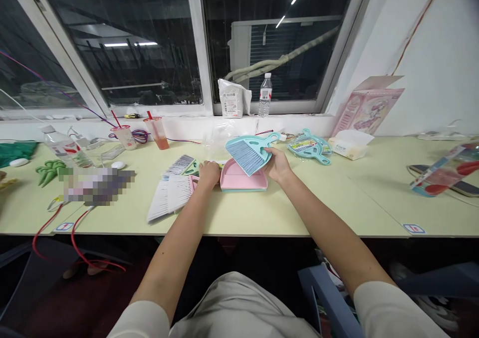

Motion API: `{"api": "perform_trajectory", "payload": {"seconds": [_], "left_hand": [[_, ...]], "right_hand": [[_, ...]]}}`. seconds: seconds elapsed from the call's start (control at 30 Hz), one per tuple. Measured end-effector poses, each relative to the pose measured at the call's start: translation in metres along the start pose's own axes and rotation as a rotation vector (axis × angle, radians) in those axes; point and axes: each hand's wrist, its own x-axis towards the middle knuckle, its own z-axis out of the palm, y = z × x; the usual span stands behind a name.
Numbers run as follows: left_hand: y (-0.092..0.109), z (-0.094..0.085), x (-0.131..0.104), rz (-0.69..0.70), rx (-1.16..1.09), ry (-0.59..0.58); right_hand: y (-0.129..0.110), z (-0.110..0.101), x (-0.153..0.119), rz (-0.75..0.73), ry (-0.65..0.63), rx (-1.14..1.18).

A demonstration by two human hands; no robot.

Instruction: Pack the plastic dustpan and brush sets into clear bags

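My right hand [277,165] grips a light blue hand brush [248,153], its grey-blue bristles pointing down and left. Beneath the brush lies a pink dustpan [241,178] with a blue edge showing under it. My left hand [209,172] is closed at the dustpan's left side, over the brushes there; what its fingers hold is hidden. A green brush [183,165] and white-bristled brushes [170,194], one with a pink part, lie fanned out left of that hand. To the right, a light blue dustpan and brush set [310,147] rests in clear wrapping.
Two drink cups [157,133] with red straws and a lying bottle [67,146] are at the left. A water bottle [265,96] and white package [232,98] stand on the sill. Right are a tissue box [350,145], pink box [368,109] and transparent package [445,171].
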Motion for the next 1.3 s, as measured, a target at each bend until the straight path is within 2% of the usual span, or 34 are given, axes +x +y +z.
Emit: {"api": "perform_trajectory", "payload": {"seconds": [0.27,0.5,0.73,0.9,1.03,1.2,1.3], "left_hand": [[0.0030,0.0010,0.0028,-0.029,0.038,0.061],[0.0015,0.0055,0.0067,-0.026,-0.034,0.025],[0.0035,0.0044,0.0059,-0.027,-0.003,0.007],[0.0007,0.0066,0.0037,0.025,-0.019,-0.001],[0.0013,0.0061,0.0040,-0.038,-0.052,-0.022],[0.0032,0.0030,0.0033,-0.095,-0.098,0.026],[0.0042,-0.0007,0.0001,-0.104,-0.138,0.101]], "right_hand": [[0.0014,0.0009,-0.0026,0.046,-0.052,0.047],[0.0023,0.0042,-0.0059,0.111,-0.041,0.029],[0.0048,0.0054,-0.0081,0.148,-0.021,-0.051],[0.0065,0.0072,-0.0091,0.148,-0.045,-0.062],[0.0065,0.0081,-0.0092,0.147,-0.035,-0.056],[0.0059,0.0079,-0.0091,0.136,-0.037,-0.056],[0.0060,0.0066,-0.0080,0.125,-0.051,-0.065]]}}
